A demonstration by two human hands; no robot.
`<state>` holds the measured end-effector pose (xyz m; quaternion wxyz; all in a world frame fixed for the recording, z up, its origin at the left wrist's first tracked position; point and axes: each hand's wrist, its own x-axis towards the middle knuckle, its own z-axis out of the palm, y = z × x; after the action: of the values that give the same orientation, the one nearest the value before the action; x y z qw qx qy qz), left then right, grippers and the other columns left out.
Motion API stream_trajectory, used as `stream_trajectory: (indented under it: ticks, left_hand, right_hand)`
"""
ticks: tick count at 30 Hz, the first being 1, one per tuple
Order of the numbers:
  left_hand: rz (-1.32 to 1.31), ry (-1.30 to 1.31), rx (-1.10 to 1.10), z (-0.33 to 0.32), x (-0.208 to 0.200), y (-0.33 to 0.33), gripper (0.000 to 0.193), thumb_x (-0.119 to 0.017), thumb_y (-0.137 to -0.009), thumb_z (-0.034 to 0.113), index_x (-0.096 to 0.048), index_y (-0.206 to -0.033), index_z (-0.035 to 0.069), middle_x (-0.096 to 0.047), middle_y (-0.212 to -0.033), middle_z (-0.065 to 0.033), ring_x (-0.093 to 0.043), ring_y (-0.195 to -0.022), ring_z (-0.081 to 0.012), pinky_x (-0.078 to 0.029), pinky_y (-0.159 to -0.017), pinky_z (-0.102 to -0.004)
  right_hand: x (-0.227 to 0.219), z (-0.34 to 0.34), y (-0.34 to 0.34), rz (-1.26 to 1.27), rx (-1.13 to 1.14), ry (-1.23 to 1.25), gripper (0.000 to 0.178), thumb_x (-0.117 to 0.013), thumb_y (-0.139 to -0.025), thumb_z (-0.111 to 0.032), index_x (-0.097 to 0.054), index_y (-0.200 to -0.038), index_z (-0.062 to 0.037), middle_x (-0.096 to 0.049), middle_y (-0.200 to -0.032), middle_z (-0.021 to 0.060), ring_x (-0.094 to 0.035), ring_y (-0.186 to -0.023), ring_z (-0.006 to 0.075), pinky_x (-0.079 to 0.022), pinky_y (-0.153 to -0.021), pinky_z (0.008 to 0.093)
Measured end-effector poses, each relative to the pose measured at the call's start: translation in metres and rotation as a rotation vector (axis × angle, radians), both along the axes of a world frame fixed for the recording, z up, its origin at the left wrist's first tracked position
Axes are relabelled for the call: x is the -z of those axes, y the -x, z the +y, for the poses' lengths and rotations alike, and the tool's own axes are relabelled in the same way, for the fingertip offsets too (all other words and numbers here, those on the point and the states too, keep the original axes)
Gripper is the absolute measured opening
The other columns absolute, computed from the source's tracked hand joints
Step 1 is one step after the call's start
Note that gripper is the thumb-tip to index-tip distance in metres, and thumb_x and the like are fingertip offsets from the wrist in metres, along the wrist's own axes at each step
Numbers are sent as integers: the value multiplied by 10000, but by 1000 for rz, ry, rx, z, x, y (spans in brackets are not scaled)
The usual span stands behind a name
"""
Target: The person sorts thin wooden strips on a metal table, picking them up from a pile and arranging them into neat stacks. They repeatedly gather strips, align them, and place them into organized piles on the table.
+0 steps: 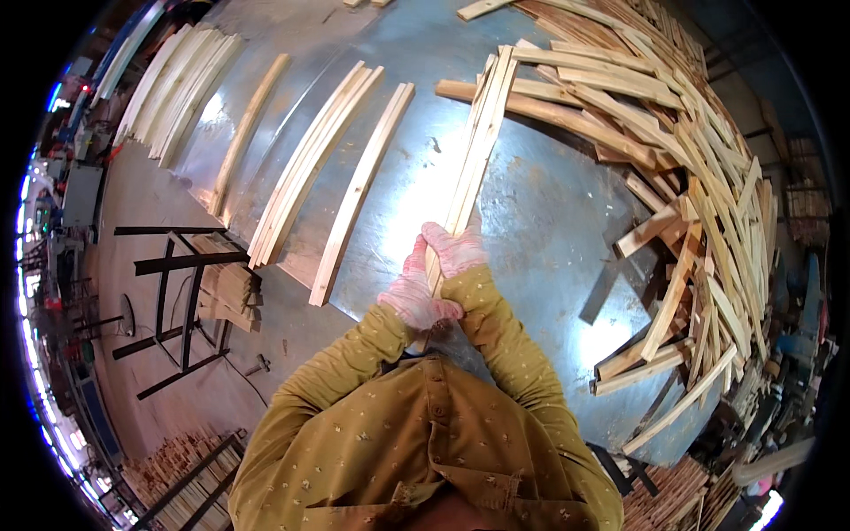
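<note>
A small bundle of long, pale wooden strips [478,150] runs away from me over the metal tabletop, its near part in my hands. My right hand [458,250], in a pinkish-white glove, is closed around the strips from the right side. Nearer my body, my left hand [414,296], gloved alike, is closed about their near end, with its thumb pointing right. The far ends of the strips lie beside a heap of loose wood. To the left, a separate strip or pair [361,195] lies closest to the bundle.
A grey metal table [540,212] carries everything. Further left lie a group of strips [314,164], one darker strip [251,133] and a larger row [181,88]. A tangled heap of wood [699,177] fills the right side. A black metal frame [181,301] stands at left.
</note>
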<state>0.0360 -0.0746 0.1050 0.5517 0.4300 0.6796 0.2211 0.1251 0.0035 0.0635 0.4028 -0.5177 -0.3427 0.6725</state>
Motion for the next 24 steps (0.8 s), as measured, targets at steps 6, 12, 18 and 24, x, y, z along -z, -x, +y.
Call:
stream_trajectory:
  ticks: [6,12,18,24]
  left_hand:
    - [289,-303,-79,21,-18,66,999,-742,-721,177,-170,-1520,-1,-535,-1308,-177,-539,-1197,-305,-430,-1045,-370]
    - [1005,-270,-124,65,-31,296,821,-744,-638,456,-577,-1338,59,-415,-1452,-235,-318,-1387,-380,-241,-1171,-408]
    - [957,137,-98,79,26,460,803,-761,-717,398,-502,-1403,71,-133,-1606,-241,-114,-1484,-424,-159,-1211,-457]
    - [865,142,-270,79,55,482,955,-783,-725,336,-307,-1506,58,-235,-1568,-252,-332,-1411,-398,-282,-1172,-360]
  right_hand:
    - [-35,52,-15,-135,-409,-410,806,-720,-874,-338,-310,-1478,3,-500,-1386,210,-503,-1261,288,-383,-1081,373]
    - [-34,170,-77,-872,-162,-941,595,-702,-866,-151,-485,-1396,8,-555,-1347,205,-552,-1253,303,-450,-1050,381]
    - [-13,209,-104,-1532,-171,-1176,635,-674,-870,-228,-454,-1446,-78,-579,-1321,193,-562,-1191,390,-461,-1018,440]
    - [-52,293,-121,-2102,-346,-979,898,-707,-822,-404,-259,-1537,-98,-391,-1478,232,-438,-1309,398,-360,-1092,501]
